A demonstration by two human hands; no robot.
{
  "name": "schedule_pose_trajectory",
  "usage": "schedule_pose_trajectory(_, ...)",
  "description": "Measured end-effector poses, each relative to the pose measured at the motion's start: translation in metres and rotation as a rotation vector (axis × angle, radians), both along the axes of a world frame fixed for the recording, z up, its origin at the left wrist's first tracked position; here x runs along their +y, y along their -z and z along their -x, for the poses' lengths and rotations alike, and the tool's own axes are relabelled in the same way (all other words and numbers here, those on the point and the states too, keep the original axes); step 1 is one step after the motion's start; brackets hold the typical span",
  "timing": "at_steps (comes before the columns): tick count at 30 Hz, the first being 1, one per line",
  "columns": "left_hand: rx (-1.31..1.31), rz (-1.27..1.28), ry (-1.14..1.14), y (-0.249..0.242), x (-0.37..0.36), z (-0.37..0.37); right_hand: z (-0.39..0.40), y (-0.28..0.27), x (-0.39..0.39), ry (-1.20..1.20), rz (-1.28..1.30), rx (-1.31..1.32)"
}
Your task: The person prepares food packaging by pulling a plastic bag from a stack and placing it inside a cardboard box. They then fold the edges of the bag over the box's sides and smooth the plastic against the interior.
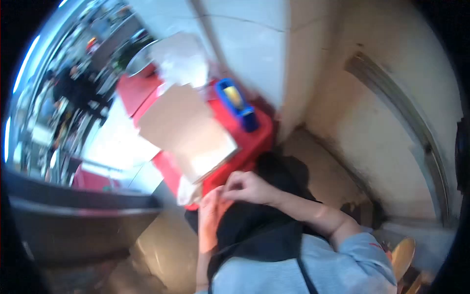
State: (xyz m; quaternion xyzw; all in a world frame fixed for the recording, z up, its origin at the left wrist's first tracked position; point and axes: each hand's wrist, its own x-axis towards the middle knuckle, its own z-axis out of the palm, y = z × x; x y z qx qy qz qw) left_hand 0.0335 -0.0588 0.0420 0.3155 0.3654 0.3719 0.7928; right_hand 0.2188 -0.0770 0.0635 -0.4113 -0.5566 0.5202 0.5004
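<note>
Right hand (pixel 245 187): fingers curled, thumb and fingertips close together, just beside left hand (pixel 209 208) at near edge of red table (pixel 256 139). Left hand partly open; blur, can't tell if either grips anything. Brown stack (pixel 180 128) on table, just beyond hands; pale crumpled piece (pixel 187 191) by left hand. Blue tape dispenser (pixel 237 105) right of stack, white bag (pixel 182 61) behind.

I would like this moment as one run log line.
left hand, right hand: close together, held item unclear | red table: brown flat rectangular cardboard-like stack; blue plastic tape dispenser with yellow roll
</note>
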Motion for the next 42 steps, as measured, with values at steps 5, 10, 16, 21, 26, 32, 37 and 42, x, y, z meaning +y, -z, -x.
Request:
schedule_pose_trajectory(5,-0.189,-0.017,0.036,0.007,-0.004,-0.012,-0.010,-0.006,-0.003,-0.050,0.297,0.208)
schedule_pose_trajectory(10,-0.063,-0.062,-0.012,-0.005,-0.006,-0.014,-0.009,-0.003,-0.002,0.029,0.151,-0.046)
schedule_pose_trajectory(16,0.191,-0.238,-0.028,0.006,-0.007,-0.009,0.001,-0.008,-0.003,0.141,-0.033,-0.271)
schedule_pose_trajectory(21,0.237,-0.331,-0.136,0.003,-0.012,-0.015,0.007,-0.015,-0.006,0.188,-0.102,-0.371)
schedule_pose_trajectory(26,0.301,-0.465,-0.243,0.006,-0.015,-0.016,0.008,-0.008,-0.005,0.132,-0.031,-0.216)
schedule_pose_trajectory(32,0.603,-0.888,-0.502,0.003,-0.014,-0.020,0.015,0.000,-0.006,0.050,0.098,0.004)
schedule_pose_trajectory(37,0.616,-0.946,-0.572,0.004,-0.015,-0.012,0.022,0.005,0.008,0.010,0.095,-0.034)
schedule_pose_trajectory(42,0.630,-0.883,-0.639,0.017,-0.001,0.013,0.041,-0.009,0.044,-0.095,-0.102,-0.201)
